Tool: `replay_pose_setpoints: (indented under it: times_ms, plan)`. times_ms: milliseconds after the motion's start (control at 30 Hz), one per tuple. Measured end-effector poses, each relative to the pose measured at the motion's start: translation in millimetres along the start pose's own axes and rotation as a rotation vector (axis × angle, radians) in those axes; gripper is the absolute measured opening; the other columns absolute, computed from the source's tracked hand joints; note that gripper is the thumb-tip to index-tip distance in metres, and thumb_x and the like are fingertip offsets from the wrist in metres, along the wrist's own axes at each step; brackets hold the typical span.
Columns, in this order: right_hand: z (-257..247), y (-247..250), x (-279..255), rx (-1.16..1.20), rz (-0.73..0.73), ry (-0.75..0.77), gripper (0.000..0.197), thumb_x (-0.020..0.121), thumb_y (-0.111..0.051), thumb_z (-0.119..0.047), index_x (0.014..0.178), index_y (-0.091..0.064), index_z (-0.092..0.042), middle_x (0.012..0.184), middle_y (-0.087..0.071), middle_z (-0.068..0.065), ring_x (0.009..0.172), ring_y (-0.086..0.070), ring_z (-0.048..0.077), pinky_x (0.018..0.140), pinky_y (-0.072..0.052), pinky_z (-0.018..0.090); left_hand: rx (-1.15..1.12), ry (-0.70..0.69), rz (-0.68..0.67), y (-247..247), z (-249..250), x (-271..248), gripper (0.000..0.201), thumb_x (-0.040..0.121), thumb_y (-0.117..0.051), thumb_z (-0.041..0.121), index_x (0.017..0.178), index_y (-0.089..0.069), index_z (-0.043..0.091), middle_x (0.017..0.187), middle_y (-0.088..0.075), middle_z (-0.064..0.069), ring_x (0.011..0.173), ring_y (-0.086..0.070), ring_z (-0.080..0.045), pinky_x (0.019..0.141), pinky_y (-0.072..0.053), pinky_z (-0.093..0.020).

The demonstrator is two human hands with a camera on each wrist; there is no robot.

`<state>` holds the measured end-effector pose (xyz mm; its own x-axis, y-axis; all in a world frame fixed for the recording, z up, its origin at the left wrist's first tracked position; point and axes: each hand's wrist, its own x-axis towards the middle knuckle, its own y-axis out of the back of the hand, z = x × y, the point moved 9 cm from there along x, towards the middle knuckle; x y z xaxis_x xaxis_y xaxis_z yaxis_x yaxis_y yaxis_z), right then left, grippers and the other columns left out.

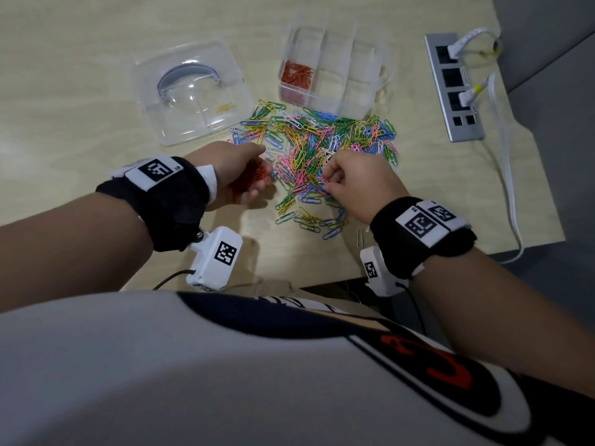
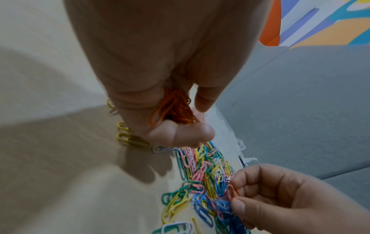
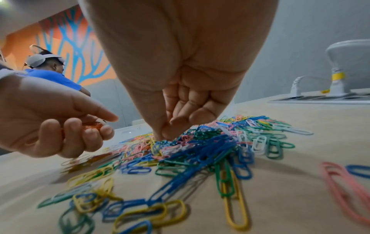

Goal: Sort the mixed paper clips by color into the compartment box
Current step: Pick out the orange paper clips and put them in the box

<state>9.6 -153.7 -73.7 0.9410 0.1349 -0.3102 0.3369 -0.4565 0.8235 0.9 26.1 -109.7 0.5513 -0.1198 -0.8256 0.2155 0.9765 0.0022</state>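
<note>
A heap of mixed paper clips (image 1: 322, 152) in green, blue, yellow, pink and white lies mid-table. My left hand (image 1: 244, 175) sits at the heap's left edge, its fingers curled round a bunch of orange clips (image 2: 174, 109). My right hand (image 1: 347, 175) is over the heap's near side and pinches a single orange clip (image 2: 232, 192) between thumb and forefinger. Behind the heap stands the clear compartment box (image 1: 360, 91); its left compartment holds orange clips (image 1: 296, 75), the others look bare.
The box's clear lid (image 1: 193, 91) lies upside down at the left of the heap. A grey power strip (image 1: 454, 88) with white plugs and cables runs along the right edge. Another person in blue (image 3: 50, 74) sits in the background.
</note>
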Motion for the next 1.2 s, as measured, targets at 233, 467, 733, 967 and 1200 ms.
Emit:
replay_pose_setpoints:
  times_ms: [233, 467, 733, 967, 1200]
  plan:
    - [2, 6, 3, 0.085, 0.024, -0.027, 0.022, 0.086, -0.059, -0.005, 0.094, -0.071, -0.021, 0.080, -0.065, -0.009, 0.084, -0.065, 0.013, 0.083, -0.054, 0.032, -0.011, -0.003, -0.008, -1, 4, 4, 0.042, 0.101, -0.038, 0.039, 0.074, -0.057, 0.013, 0.048, -0.055, 0.002, 0.037, -0.049, -0.006, 0.037, -0.041, -0.013]
    - [-3, 14, 2, 0.131, 0.071, -0.012, 0.013, 0.087, -0.061, -0.010, 0.091, -0.068, -0.020, 0.081, -0.068, -0.004, 0.082, -0.066, 0.015, 0.079, -0.054, 0.033, -0.010, 0.000, -0.018, -2, 6, 5, 0.042, 0.101, -0.038, 0.039, 0.073, -0.056, 0.013, 0.048, -0.055, 0.002, 0.037, -0.048, -0.006, 0.038, -0.040, -0.012]
    - [-60, 5, -6, 0.230, 0.020, 0.215, 0.015, 0.085, -0.067, -0.012, 0.097, -0.072, -0.019, 0.077, -0.061, -0.013, 0.068, -0.057, 0.004, 0.077, -0.049, 0.026, -0.036, -0.011, -0.059, -17, 6, 6, 0.041, 0.101, -0.039, 0.041, 0.080, -0.056, 0.010, 0.051, -0.059, -0.003, 0.041, -0.055, -0.009, 0.039, -0.044, -0.015]
    - [-13, 24, 2, 0.024, 0.203, -0.051, 0.029, 0.088, -0.064, -0.028, 0.115, -0.061, -0.018, 0.121, -0.053, 0.005, 0.107, -0.054, 0.023, 0.091, -0.047, 0.037, -0.101, 0.047, -0.082, -15, 0, 7, 0.041, 0.101, -0.040, 0.039, 0.075, -0.057, 0.013, 0.054, -0.060, -0.001, 0.042, -0.054, -0.006, 0.038, -0.041, -0.012]
    - [10, -8, 4, -0.259, 0.000, -0.199, 0.093, 0.069, -0.073, -0.066, 0.145, -0.031, -0.033, 0.147, -0.026, 0.011, 0.133, -0.028, 0.036, 0.100, -0.041, 0.051, -0.112, 0.043, -0.035, 0, 5, 8, 0.042, 0.101, -0.039, 0.039, 0.072, -0.056, 0.014, 0.059, -0.059, -0.002, 0.048, -0.050, -0.009, 0.042, -0.041, -0.012]
